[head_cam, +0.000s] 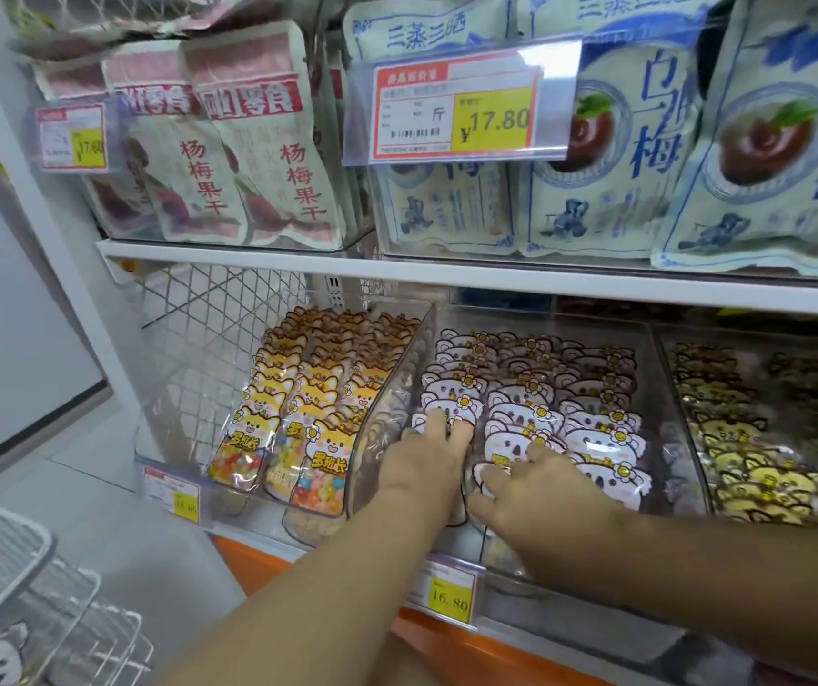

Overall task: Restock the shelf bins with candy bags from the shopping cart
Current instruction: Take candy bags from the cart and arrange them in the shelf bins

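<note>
Left hand and right hand — fingers spread flat, gripping nothing — are pressing koala bags into the middle bin.
Bin is looking nearly full; shopping cart is holding more.

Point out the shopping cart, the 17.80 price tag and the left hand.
shopping cart (6, 561): head view, on its wire side wall.
17.80 price tag (456, 113): head view, on the middle of the tag.
left hand (421, 460): head view, on the back of the hand.
</note>
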### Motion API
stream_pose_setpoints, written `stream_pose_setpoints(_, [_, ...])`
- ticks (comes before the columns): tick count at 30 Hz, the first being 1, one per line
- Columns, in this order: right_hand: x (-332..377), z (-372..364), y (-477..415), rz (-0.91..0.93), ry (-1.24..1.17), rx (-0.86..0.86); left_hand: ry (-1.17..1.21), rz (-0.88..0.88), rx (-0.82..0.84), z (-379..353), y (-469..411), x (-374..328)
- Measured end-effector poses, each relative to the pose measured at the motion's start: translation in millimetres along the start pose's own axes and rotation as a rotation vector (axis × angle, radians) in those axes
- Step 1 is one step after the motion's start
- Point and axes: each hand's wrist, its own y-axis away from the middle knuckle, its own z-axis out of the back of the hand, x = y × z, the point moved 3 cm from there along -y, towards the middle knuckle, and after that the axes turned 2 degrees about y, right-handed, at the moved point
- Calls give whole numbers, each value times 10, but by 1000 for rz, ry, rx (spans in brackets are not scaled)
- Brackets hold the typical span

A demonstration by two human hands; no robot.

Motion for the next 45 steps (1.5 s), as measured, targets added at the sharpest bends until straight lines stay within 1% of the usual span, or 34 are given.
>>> stream_pose_setpoints(6, [-72,57,10,-18,-5,-25,-123,-21,-53,15,-118,-30])
stream_pose_setpoints(9, [-106,56,-56,-57,-23,-36,-159,-36,-56,24,-154,-15])
stream_pose_setpoints(12, [-91,16,-120,-68,-7,-67,-161,-119,-47,50,-140,23])
stream_pose_setpoints(14, [-72,-3,-128,-53,8,-67,-148,-165,-1,72,-95,73])
stream_pose_setpoints(18, [-89,5,-116,-55,-5,-34,-86,-245,218,139,51,184])
stream_pose_setpoints(20, [-111,34,-89,-75,-48,5,5,-233,247,241,181,196])
stream_pose_setpoints(22, [-113,107,-49,-79,-70,45,138,-211,186,358,338,233])
stream_pose_setpoints(24, [-118,202,-13,-79,-75,70,252,-202,91,454,535,320])
stream_pose_setpoints(27, [-136,405,38,-117,-140,38,425,-177,-50,561,942,534])
stream_pose_setpoints(30, [-109,752,41,-168,-200,-71,546,-139,-163,677,1413,787])
stream_pose_setpoints(33, [75,1287,-67,-172,-240,-265,608,-41,-265,758,1845,1162])
stream_pose_setpoints(35, [333,1666,-187,-123,-303,-357,658,40,-327,764,2136,1444])
stream_pose_setpoints(38, [847,2162,-410,12,-419,-448,661,186,-382,667,2566,1870])
stream_pose_setpoints(42, [1533,2550,-821,201,-494,-472,686,367,-445,451,3032,2415])
stream_pose_setpoints(45, [1915,2661,-1212,286,-499,-456,699,499,-506,275,3309,2802])
